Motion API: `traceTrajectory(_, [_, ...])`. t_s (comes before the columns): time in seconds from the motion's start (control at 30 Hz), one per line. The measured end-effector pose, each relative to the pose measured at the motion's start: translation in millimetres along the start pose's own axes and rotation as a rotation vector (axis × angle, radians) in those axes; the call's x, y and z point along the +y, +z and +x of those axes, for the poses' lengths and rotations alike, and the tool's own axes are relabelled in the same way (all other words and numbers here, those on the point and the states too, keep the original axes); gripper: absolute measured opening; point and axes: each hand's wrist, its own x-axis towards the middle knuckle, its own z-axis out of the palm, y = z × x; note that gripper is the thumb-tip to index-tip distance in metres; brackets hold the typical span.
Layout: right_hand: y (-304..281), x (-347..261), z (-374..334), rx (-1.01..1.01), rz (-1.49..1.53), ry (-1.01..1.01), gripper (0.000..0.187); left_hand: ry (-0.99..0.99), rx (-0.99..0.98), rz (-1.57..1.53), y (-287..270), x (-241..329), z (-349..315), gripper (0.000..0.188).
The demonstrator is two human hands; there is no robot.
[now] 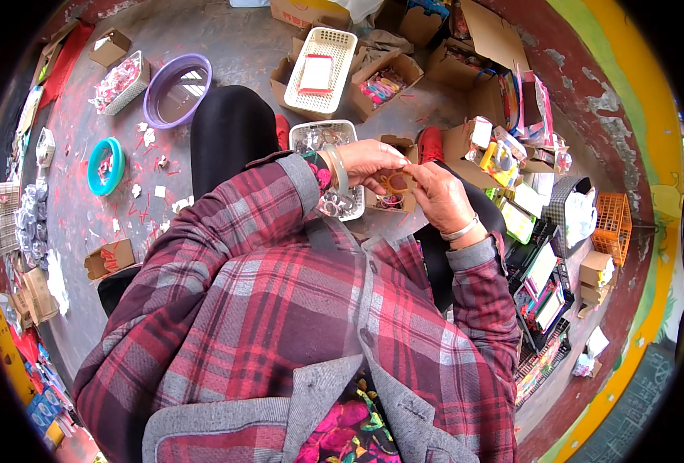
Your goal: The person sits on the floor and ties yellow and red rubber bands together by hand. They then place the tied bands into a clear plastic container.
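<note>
My left hand [363, 162] and my right hand [444, 202] meet above my lap, their fingertips pinched together. A thin orange-yellow loop [394, 185] hangs at the fingers; its exact kind is too small to tell. Both hands are closed, and I cannot make out exactly where each one grips the loop. Just beyond and below them stands a white plastic basket [302, 126] filled with small clear and greyish pieces, partly covered by my left hand and wrist. A small cardboard box [410, 204] with small items inside sits under my hands.
A cream basket [342, 46] with a red-edged white card rests on boxes ahead. Left on the floor are a purple basin [152, 100], a teal basin [92, 171] and a filled basket [139, 86]. Cartons [403, 73], black crates [559, 270] and an orange crate [613, 224] line the right.
</note>
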Motion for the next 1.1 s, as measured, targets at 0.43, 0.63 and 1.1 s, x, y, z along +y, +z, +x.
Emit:
traceTrajectory(0.43, [-14, 4, -4, -0.048, -0.072, -0.006, 0.032, 0.032, -0.039, -0.1, -10, -8, 10, 0.034])
traceTrajectory(0.63, [-8, 12, -3, 0.031, 0.242, 0.149, 0.031, 0.048, -0.04, -0.112, -7, -7, 10, 0.032])
traceTrajectory(1.1, [-5, 8, 1, 0.11, 0.382, 0.175, 0.017, 0.033, -0.048, -0.075, -2, -3, 5, 0.037])
